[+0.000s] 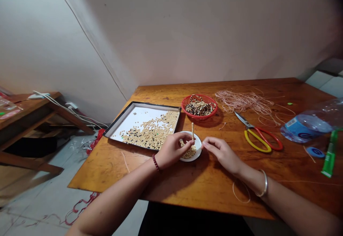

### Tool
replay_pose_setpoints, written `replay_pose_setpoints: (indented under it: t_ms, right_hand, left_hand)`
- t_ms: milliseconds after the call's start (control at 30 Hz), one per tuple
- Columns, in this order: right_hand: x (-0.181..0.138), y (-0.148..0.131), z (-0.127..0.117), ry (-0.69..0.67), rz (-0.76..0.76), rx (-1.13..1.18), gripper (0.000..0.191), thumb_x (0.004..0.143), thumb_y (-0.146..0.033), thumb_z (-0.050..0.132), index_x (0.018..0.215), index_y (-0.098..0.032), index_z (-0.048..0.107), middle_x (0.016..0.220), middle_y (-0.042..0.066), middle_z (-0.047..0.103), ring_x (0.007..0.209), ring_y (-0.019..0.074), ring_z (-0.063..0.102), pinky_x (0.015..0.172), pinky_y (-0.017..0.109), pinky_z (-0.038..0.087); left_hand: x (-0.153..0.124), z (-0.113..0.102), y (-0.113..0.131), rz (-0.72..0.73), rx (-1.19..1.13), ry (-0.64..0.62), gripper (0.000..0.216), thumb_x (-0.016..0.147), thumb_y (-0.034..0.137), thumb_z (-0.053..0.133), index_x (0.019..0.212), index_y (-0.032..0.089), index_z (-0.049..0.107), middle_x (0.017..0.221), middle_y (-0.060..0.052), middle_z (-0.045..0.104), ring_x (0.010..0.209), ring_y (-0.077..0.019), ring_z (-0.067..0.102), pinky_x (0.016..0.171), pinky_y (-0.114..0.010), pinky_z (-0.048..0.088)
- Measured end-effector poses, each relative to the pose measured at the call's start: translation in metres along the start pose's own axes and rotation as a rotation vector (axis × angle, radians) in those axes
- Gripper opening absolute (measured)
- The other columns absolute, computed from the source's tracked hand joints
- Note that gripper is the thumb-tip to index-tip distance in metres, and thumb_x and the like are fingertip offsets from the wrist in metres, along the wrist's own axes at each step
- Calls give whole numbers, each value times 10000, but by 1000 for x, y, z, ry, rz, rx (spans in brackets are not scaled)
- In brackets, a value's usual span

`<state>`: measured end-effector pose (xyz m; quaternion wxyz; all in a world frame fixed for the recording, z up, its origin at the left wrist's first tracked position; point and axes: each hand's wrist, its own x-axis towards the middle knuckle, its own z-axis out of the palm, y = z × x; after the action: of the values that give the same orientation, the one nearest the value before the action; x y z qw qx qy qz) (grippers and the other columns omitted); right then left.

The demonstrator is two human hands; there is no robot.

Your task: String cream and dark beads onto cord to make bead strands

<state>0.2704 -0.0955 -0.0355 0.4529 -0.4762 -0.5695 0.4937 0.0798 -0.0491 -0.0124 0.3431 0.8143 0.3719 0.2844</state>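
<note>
My left hand (173, 150) reaches over a small white dish (198, 152) holding pale round beads (189, 152). Its thumb and forefinger close at the lower end of a short upright row of beads (192, 130), stacked one above another. At the dish's right rim, my right hand (221, 152) has its thumb and fingertips pressed together. Whatever lies in that pinch is too small to make out. A thin cord (249, 199) curves on the table below the right wrist. Part of the dish is hidden behind my left hand.
A black-edged tray (139, 106) of loose beads sits at left. Behind the dish stands a red basket (184, 110) of strung beads, beside tangled pink cord (241, 101). Scissors (253, 132), a cut plastic bottle (302, 127) and a green tube (329, 155) lie at right.
</note>
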Motion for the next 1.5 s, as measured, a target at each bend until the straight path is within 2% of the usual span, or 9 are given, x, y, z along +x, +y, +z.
replay_pose_setpoints:
  t_ms: [133,333,467,600,733,900,1033,1300,1500]
  right_hand:
    - [2,3,-2,62,113,220,317,783,-469,594,700,-164,578,514,-55,333,463,75,262,424,216,183]
    - [7,6,-8,157,240,654,244,751,-381,657,759,-177,525,664,-47,425,454,33,281,408,179,157]
    - [10,3,-14,146,302,790,248,747,-374,666,793,-179,519,626,-77,342,431,27,130,384,171,69]
    - [11,-2,-17,190,235,687,263,729,-353,697,874,-174,570,593,-90,292,445,32,124,386,167,72]
    - [10,-5,-17,229,124,517,310,728,-372,702,946,-170,615,555,-94,280,450,39,154,393,175,105]
    - [11,-4,-16,292,41,322,324,721,-412,693,927,-167,649,613,-55,440,444,36,211,394,200,144]
    - [11,0,-14,350,-5,187,296,724,-416,686,841,-145,659,669,-6,546,458,48,285,408,213,201]
    - [12,8,-13,391,7,171,301,727,-435,680,821,-150,647,683,5,570,504,72,368,426,212,242]
    - [12,11,-11,408,25,188,331,719,-456,684,845,-154,630,723,4,580,515,73,393,442,215,279]
  left_hand:
    - [0,1,-1,-30,11,21,262,867,381,544,948,159,657,855,-39,691,643,-98,571,556,-192,431]
    - [0,0,-2,-21,15,23,258,879,369,530,981,168,656,885,-38,692,623,-92,556,543,-194,433]
    - [0,-1,-2,31,30,12,248,893,352,517,1008,180,654,958,-50,688,732,-117,599,587,-202,455]
    - [1,-1,-4,73,47,0,227,897,320,520,1034,196,651,998,-48,683,778,-119,604,635,-209,458]
    - [1,0,-3,51,54,-24,252,902,326,508,1096,206,615,886,-30,671,697,-107,576,591,-206,429]
    - [0,0,-1,8,50,-43,277,892,329,518,1143,216,549,847,-5,645,600,-84,515,559,-201,399]
    - [-1,2,-2,-1,78,-25,317,860,295,568,1165,227,514,847,3,645,655,-99,541,622,-219,423]
    - [-2,4,-4,-9,104,-22,320,827,279,596,1131,230,508,856,5,671,694,-110,583,635,-224,445]
    - [-2,4,-4,95,135,-43,168,826,249,589,988,206,597,918,-16,672,744,-111,597,670,-226,461]
